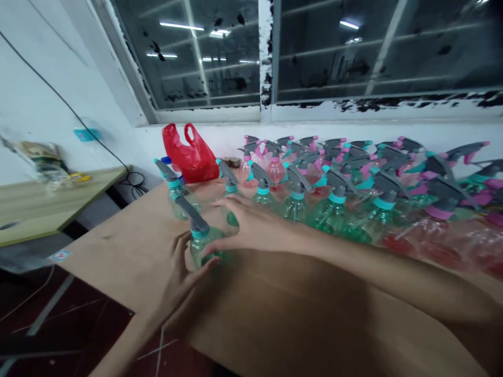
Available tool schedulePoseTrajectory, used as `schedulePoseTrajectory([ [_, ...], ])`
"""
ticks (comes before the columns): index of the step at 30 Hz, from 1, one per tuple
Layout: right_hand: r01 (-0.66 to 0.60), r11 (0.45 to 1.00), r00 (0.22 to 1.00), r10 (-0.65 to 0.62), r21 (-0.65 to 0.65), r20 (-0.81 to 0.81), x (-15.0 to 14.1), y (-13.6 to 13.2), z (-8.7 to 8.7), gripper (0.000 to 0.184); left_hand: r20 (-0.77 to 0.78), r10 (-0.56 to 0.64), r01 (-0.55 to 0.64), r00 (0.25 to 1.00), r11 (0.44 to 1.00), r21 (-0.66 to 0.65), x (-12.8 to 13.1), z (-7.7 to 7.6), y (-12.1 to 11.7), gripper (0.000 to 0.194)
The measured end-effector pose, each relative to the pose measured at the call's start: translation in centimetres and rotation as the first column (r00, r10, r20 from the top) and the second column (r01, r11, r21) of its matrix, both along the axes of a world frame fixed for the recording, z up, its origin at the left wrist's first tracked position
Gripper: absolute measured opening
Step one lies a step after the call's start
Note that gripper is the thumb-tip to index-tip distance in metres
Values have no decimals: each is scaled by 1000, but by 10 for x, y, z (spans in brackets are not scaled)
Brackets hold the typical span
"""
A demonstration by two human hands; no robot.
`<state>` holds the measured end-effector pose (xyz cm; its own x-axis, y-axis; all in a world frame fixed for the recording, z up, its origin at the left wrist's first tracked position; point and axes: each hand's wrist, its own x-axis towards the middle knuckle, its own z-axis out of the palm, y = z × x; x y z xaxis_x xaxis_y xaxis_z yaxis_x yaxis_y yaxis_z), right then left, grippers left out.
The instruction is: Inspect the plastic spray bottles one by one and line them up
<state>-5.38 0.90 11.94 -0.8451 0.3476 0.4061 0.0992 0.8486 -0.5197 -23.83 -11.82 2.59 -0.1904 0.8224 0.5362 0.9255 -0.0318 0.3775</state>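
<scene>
A clear green spray bottle (204, 245) with a grey trigger head and a turquoise collar stands in front of me near the table's left end. My left hand (184, 280) is curled around its lower left side, thumb across the front. My right hand (255, 225) is on the bottle's other side, fingers and thumb spread apart. Its thumb overlaps the bottle's front; whether it touches is unclear. Just behind, another green spray bottle (173, 186) stands upright, and a further turquoise-collared spray bottle (230, 180) is partly hidden beyond my right fingers.
Rows of green and pink spray bottles (338, 201) fill the back and right of the brown table (129, 248). A red plastic bag (192, 154) sits against the wall below the window. At left, a separate wooden desk (78, 196) and a hanging black cable (58, 91) are visible.
</scene>
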Motion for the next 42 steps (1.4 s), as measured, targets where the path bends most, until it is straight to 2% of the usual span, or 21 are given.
schedulePoseTrajectory([
  [1, 46, 998, 999, -46, 33, -1, 0, 4, 7, 73, 9, 40, -40, 999, 999, 25, -13, 2, 4, 50],
  [4, 176, 976, 982, -165, 128, -92, -2, 20, 23, 44, -9, 86, -86, 996, 996, -17, -43, 10, 20, 52],
  [7, 300, 911, 952, -266, 281, -155, -13, 38, 31, 30, -52, 106, -110, 993, 992, -67, -59, 19, 38, 52],
  [9, 391, 832, 920, -366, 393, -140, -25, 49, 32, 30, -83, 122, -129, 989, 988, -87, -63, 23, 49, 57],
  [12, 451, 778, 889, -436, 438, -141, -46, 61, 29, 37, -145, 149, -166, 978, 979, -114, -64, 29, 65, 54],
  [17, 511, 731, 849, -512, 453, -131, -69, 69, 22, 47, -286, 222, -263, 932, 958, -116, -64, 35, 83, 55],
  [22, 484, 710, 858, -500, 510, -118, -76, 71, 14, 34, -401, 239, -312, 884, 942, -125, -69, 37, 93, 56],
  [27, 460, 692, 867, -486, 556, -113, -77, 73, 5, 31, -463, 225, -316, 857, 940, -127, -69, 41, 101, 59],
  [32, 445, 688, 876, -468, 574, -119, -78, 72, 3, 26, -480, 214, -294, 851, 951, -97, -62, 48, 98, 64],
  [37, 419, 698, 894, -429, 580, -130, -79, 73, 2, 24, -425, 269, -281, 864, 959, 36, -45, 43, 72, 63],
  [39, 403, 709, 903, -411, 579, -126, -78, 72, 2, 23, -329, 200, -163, 923, 977, 135, -33, 36, 58, 56],
  [42, 385, 724, 914, -388, 573, -124, -74, 64, 4, 23, -182, 72, -57, 981, 995, 85, -14, 23, 38, 49],
])
